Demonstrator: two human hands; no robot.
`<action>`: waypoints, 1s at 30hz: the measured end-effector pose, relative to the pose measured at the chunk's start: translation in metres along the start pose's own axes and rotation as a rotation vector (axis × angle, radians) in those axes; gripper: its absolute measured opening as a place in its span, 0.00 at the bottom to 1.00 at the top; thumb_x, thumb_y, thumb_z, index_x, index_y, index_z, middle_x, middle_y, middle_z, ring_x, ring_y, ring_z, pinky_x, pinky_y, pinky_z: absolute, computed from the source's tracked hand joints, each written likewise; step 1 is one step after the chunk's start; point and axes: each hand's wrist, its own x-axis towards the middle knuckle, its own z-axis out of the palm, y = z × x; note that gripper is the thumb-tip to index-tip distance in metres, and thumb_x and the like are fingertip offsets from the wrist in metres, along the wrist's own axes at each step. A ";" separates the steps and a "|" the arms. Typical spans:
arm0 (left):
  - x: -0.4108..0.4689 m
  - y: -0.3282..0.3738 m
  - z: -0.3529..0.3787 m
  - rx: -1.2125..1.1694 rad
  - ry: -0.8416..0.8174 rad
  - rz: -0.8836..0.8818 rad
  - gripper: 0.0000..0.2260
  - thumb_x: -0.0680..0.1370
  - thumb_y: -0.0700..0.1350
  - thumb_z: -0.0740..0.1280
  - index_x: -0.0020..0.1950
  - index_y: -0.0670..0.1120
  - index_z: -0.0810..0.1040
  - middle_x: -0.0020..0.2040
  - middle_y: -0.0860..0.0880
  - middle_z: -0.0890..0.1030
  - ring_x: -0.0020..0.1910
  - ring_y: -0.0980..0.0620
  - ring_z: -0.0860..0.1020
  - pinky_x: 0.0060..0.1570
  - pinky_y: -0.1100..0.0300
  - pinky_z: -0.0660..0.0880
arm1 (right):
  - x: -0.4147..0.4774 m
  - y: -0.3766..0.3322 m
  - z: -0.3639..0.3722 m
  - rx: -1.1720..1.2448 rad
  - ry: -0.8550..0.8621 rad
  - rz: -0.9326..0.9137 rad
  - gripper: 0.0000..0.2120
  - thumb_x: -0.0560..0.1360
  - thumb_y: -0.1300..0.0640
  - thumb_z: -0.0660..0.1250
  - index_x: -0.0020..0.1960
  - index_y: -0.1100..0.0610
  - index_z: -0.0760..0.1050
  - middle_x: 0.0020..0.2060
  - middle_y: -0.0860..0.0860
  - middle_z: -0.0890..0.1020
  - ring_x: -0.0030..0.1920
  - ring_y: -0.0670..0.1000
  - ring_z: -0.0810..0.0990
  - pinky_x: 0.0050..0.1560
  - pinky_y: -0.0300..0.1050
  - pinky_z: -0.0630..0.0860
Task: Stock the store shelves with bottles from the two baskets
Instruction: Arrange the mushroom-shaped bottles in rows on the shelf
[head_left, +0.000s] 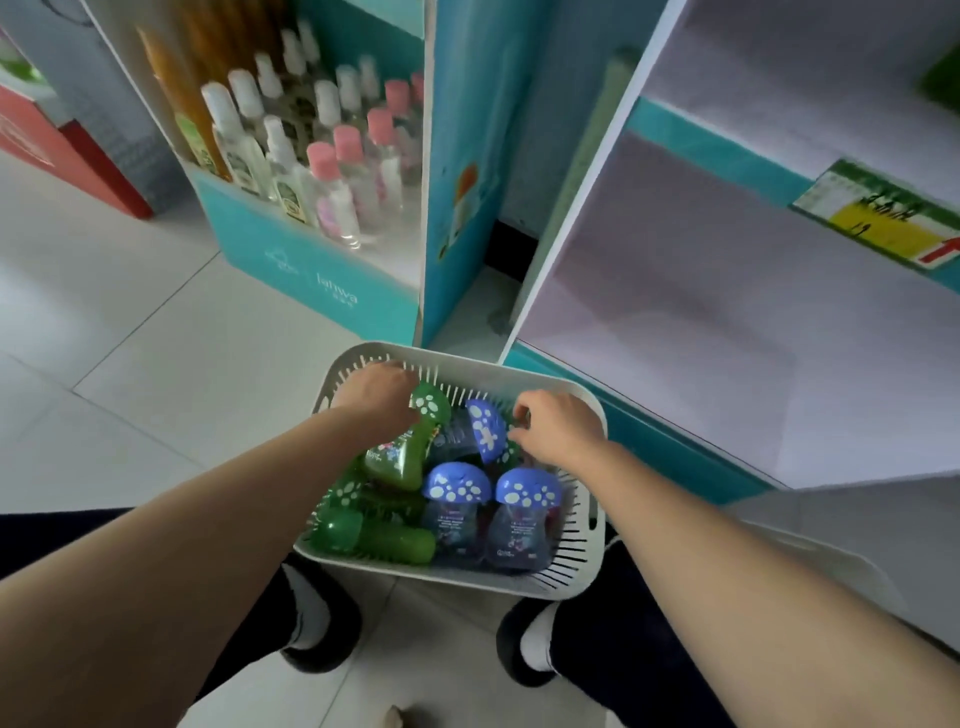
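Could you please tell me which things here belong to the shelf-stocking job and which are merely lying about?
Belongs to the job: white basket; green bottle, gripped by the left hand; blue-capped bottles; right hand, in the basket; white shelf unit.
Lying about: pink-capped bottles in the teal display; red box; price tag.

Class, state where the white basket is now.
Head view, lower centre: the white basket sits on the floor tiles, just ahead of the shoes, beside the right-hand shelf unit.
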 end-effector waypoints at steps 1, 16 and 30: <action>0.006 -0.001 0.008 -0.005 -0.024 -0.007 0.18 0.76 0.50 0.68 0.64 0.47 0.76 0.63 0.46 0.76 0.62 0.46 0.74 0.61 0.53 0.72 | 0.006 0.001 0.008 0.002 -0.023 0.001 0.12 0.74 0.48 0.69 0.54 0.53 0.76 0.51 0.52 0.81 0.50 0.55 0.79 0.43 0.43 0.71; 0.057 -0.001 0.052 -0.044 -0.235 0.004 0.36 0.67 0.57 0.75 0.70 0.46 0.67 0.65 0.43 0.64 0.63 0.44 0.68 0.66 0.50 0.68 | 0.069 0.030 0.083 0.174 -0.218 0.182 0.33 0.72 0.42 0.69 0.70 0.58 0.66 0.66 0.56 0.73 0.64 0.58 0.73 0.61 0.49 0.71; 0.047 -0.009 0.029 0.025 -0.361 0.096 0.34 0.63 0.53 0.79 0.66 0.53 0.70 0.57 0.51 0.78 0.55 0.48 0.75 0.50 0.56 0.73 | 0.072 -0.002 0.086 0.365 -0.047 0.253 0.28 0.63 0.45 0.77 0.55 0.58 0.70 0.56 0.55 0.78 0.55 0.57 0.77 0.45 0.44 0.68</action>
